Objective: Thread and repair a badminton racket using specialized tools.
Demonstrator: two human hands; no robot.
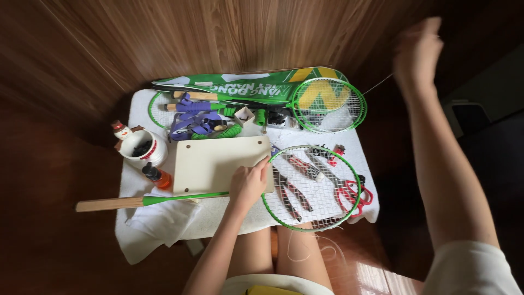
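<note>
Both arms are bare; a short white sleeve (472, 267) shows at lower right, and pale shorts with a yellow garment's hem (273, 289) at bottom centre.

We sit at home: wood floor (164, 33), a small towel-covered tabletop (164, 226) crowded with rackets (327, 104) and a mug (144, 148).

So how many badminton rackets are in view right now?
3. One under the left hand at the front, one on the green cover, one partly buried at the back left. More may be hidden.
</note>
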